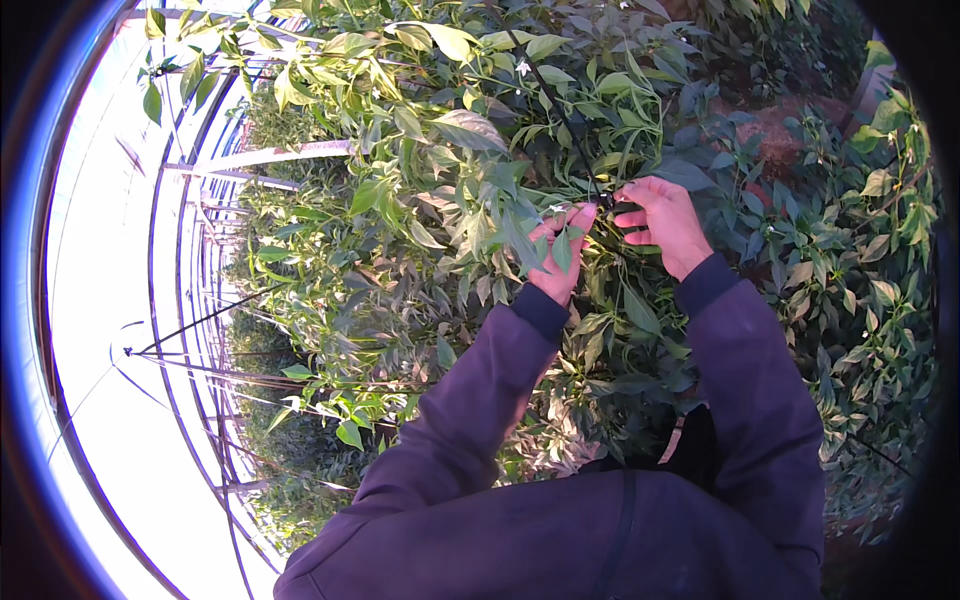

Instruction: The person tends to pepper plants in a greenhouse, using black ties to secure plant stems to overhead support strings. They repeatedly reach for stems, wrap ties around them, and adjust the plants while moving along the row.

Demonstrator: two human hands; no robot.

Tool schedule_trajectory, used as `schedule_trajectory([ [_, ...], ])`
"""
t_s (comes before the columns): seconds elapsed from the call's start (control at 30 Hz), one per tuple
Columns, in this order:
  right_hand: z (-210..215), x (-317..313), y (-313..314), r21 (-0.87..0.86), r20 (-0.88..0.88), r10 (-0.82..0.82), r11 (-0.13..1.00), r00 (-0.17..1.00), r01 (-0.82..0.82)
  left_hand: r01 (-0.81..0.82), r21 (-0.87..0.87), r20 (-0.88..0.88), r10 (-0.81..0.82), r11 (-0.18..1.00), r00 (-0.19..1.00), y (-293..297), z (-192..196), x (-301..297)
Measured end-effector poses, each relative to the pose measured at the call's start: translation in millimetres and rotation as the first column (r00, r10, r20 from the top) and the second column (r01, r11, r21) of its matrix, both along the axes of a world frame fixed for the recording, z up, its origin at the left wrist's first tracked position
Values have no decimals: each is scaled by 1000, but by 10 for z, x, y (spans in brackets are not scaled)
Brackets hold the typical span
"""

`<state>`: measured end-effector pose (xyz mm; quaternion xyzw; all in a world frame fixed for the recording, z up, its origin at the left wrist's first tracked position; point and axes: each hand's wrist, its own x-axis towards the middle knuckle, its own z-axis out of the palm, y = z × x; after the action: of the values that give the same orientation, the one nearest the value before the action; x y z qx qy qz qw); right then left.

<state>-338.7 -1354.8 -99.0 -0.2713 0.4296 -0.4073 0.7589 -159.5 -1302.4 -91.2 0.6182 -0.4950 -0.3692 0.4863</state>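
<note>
A dark cord [556, 100] slants down from the top of the head view through the pepper-like plants [610, 85]. It ends in a small dark bunch, perhaps a knot, between my two hands. My left hand [557, 258] is closed with its fingertips at this bunch, and a green leaf [563, 250] hangs over its fingers. From the right, my right hand [665, 225] pinches at the same spot with thumb and forefinger, the other fingers curled loosely. Leaves and the fingers hide exactly how the cord is held. Long green stems gather just around the hands.
Dense leafy plants [340, 260] stretch away on the left, with more foliage [840, 290] on the right. A strip of brown soil [785, 130] shows between rows. Dark curved frame bars [153, 240] and a pale beam [270, 157] stand before the bright greenhouse wall.
</note>
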Motion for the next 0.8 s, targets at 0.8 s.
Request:
schedule_trajectory([
  [0.8,-1174,-455,640,113,202,-611,791,765,601,5,5,-31,-5,1000,1000,51,-67,-273],
])
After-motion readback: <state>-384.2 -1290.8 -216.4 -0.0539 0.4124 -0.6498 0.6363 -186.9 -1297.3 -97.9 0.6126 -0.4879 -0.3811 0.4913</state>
